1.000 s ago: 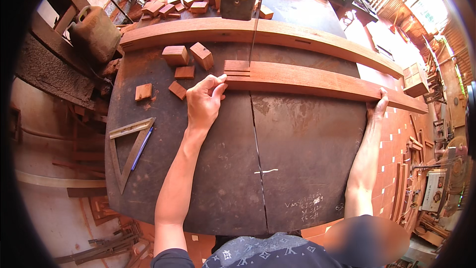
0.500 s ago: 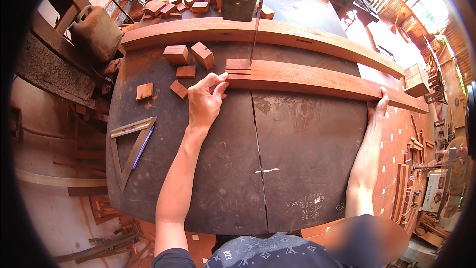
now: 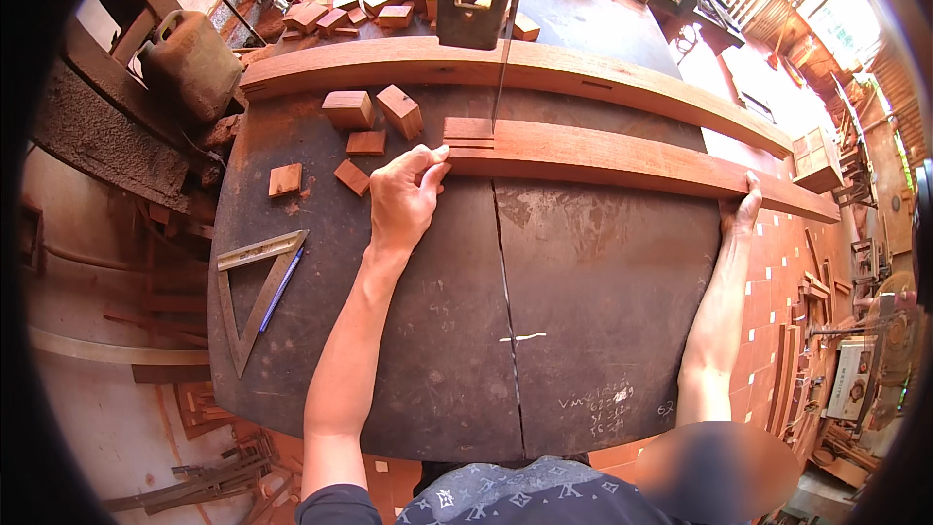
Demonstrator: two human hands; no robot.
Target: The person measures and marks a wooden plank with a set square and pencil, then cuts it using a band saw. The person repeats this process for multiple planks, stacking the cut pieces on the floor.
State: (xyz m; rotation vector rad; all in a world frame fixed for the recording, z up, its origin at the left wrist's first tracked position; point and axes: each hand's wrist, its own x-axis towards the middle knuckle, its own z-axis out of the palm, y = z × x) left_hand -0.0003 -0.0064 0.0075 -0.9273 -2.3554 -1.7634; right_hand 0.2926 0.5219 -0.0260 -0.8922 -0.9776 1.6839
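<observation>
A long reddish wooden board lies across the dark metal saw table. Its left end sits at the thin band saw blade, with several saw cuts in that end. My left hand presses the board's left end, thumb and fingers against its near edge. My right hand grips the board's near edge far to the right, beyond the table's rim. A second, longer curved board lies behind the blade.
Several small wooden offcut blocks lie left of the blade and more at the back. A metal triangle square with a blue pen rests at the table's left. A dirty jerrycan stands at far left. A tiled floor is at right.
Almost nothing has moved; both hands stay on the board with the board's left end at the blade.
</observation>
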